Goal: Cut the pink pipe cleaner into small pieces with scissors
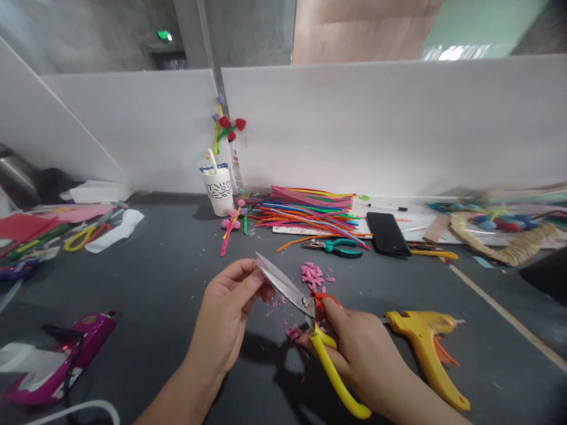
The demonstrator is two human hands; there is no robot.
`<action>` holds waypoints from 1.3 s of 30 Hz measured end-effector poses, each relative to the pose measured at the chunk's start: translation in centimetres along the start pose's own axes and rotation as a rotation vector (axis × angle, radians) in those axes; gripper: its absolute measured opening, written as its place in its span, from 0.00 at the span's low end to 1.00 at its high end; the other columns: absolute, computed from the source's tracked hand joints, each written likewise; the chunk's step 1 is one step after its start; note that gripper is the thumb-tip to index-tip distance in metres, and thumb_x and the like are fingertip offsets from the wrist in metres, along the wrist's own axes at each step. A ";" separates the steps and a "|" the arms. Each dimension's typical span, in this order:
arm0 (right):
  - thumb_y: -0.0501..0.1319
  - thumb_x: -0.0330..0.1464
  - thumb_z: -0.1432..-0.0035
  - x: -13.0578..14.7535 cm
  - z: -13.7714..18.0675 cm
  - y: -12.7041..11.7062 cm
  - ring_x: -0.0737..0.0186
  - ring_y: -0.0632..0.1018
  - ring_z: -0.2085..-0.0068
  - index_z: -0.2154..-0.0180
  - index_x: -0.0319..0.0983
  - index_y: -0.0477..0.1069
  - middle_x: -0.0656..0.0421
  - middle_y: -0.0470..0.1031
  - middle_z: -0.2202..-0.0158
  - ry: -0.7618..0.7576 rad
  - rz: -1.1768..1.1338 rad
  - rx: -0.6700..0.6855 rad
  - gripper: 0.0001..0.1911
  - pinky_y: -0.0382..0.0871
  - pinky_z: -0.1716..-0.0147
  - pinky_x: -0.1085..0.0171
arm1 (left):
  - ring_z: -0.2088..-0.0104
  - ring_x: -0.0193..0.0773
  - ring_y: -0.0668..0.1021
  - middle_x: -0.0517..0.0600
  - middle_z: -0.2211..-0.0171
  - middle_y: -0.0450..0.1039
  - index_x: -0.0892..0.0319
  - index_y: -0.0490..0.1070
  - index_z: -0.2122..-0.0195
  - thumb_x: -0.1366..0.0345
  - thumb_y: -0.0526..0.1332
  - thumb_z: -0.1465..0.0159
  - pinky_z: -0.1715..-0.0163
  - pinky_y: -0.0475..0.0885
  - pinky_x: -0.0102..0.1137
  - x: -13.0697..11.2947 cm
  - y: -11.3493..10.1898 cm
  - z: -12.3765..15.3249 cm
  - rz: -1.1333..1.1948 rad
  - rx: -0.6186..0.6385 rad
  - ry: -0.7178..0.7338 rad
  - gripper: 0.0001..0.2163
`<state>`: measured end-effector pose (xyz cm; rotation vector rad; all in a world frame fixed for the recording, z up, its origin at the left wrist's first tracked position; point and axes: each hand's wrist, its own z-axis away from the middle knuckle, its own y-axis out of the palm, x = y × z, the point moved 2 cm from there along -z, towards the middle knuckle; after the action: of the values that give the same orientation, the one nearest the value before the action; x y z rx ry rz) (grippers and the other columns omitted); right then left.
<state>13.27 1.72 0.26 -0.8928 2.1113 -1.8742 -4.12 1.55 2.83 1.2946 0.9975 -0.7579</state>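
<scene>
My right hand (358, 354) is wrapped round scissors (287, 286) with red and yellow handles. Their blades point up and left, reaching the fingertips of my left hand (234, 301). Thumb and fingers of that left hand are pinched together behind the blade tips. A bit of pink shows there, but fingers and blade hide most of it. Beyond the scissors lies a heap of short pink cut pieces (312, 274). A second pink cluster (294, 334) sits beneath the right hand, with tiny scraps scattered on the dark table (168, 301).
A yellow glue gun (425, 342) lies at right, a purple device (75, 354) at left. Pliers (334, 247), a black phone (388, 234) and colourful pipe cleaners (310, 209) lie behind. A white cup (218, 192) stands near fuzzy flowers (231, 222) and the white partition (376, 124).
</scene>
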 end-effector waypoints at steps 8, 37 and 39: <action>0.51 0.46 0.45 0.0 0.1 0.1 0.60 0.72 0.80 0.69 0.39 0.62 0.59 0.71 0.81 -0.024 0.039 -0.041 0.17 0.49 0.81 0.66 | 0.76 0.27 0.69 0.45 0.77 0.70 0.60 0.73 0.72 0.69 0.60 0.45 0.74 0.65 0.22 0.1 0.0 0.1 -0.002 -0.003 -0.001 0.02; 0.53 0.46 0.49 0.0 -0.3 -0.8 0.57 0.74 0.77 0.70 0.40 0.62 0.58 0.73 0.78 0.067 0.080 -0.070 0.16 0.55 0.79 0.66 | 0.77 0.28 0.71 0.45 0.76 0.72 0.60 0.73 0.72 0.68 0.62 0.48 0.74 0.66 0.23 -0.3 -0.3 0.0 -0.093 -0.117 0.086 0.02; 0.52 0.47 0.48 -0.1 -0.3 -0.7 0.56 0.74 0.77 0.70 0.40 0.61 0.58 0.73 0.79 0.093 0.080 -0.033 0.17 0.54 0.80 0.65 | 0.76 0.29 0.72 0.45 0.76 0.72 0.59 0.73 0.72 0.69 0.62 0.47 0.73 0.66 0.24 -0.2 -0.4 0.0 -0.127 -0.118 0.101 0.02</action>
<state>13.43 2.07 0.97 -0.7295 2.2032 -1.8801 -4.52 1.49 2.82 1.1856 1.1972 -0.7240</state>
